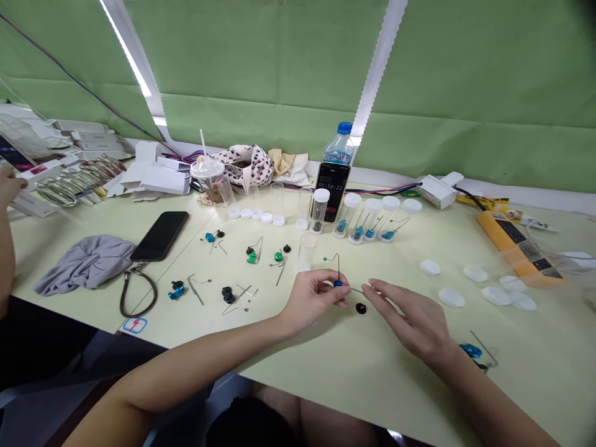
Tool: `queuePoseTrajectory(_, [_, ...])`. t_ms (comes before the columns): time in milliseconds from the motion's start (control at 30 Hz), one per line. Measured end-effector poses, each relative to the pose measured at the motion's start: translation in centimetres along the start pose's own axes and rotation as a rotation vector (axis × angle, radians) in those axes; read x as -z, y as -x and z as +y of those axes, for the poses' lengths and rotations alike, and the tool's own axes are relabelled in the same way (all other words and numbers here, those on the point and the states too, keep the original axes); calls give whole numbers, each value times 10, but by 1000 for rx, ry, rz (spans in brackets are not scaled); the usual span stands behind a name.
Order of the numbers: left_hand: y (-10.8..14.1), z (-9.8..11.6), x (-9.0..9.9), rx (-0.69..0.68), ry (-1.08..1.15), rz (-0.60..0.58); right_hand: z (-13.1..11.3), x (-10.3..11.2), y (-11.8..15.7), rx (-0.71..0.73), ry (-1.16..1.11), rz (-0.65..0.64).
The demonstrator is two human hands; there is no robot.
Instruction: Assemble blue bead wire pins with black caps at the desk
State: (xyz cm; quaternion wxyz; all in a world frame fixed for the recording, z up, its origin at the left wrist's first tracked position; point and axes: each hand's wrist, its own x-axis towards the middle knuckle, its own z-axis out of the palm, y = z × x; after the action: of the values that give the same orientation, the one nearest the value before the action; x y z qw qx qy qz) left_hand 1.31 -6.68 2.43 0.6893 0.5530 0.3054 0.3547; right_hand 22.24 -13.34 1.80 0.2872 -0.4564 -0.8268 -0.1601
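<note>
Near the middle of the table my left hand [313, 298] pinches a small blue part [338, 284], from which a bent thin wire [336, 261] sticks upward. To its right, my right hand [410, 310] has its fingertips on the outer end of a thin metal rod [356, 290] that reaches toward the blue part. A round black piece [361, 308] lies on the table just below the rod. Behind my left hand stands a clear tube [308, 249]. Small groups of parts, including a green piece [278, 256] and a black piece [228, 295], lie to the left.
Capped tubes [371, 220] stand before an upright phone [331, 186] and a bottle [339, 149]. White caps [451, 298] and an orange power strip [516, 248] are at the right. A dark phone [161, 236] and grey cloth [86, 264] lie left. Another person's hand [9, 186] shows far left.
</note>
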Motion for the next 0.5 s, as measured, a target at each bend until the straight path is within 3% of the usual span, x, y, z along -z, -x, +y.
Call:
queuePoseTrajectory(100, [0, -3, 0, -11, 7, 4, 0, 0, -2, 95, 62, -17])
queuePoseTrajectory(200, [1, -6, -1, -15, 16, 12, -1, -5, -5, 90, 64, 85])
queuePoseTrajectory(300, [0, -7, -2, -16, 25, 13, -6, -8, -9, 31, 16, 146])
queuePoseTrajectory(500, [0, -6, 0, -27, 2, 26, -21, -7, -18, -189, -129, 74])
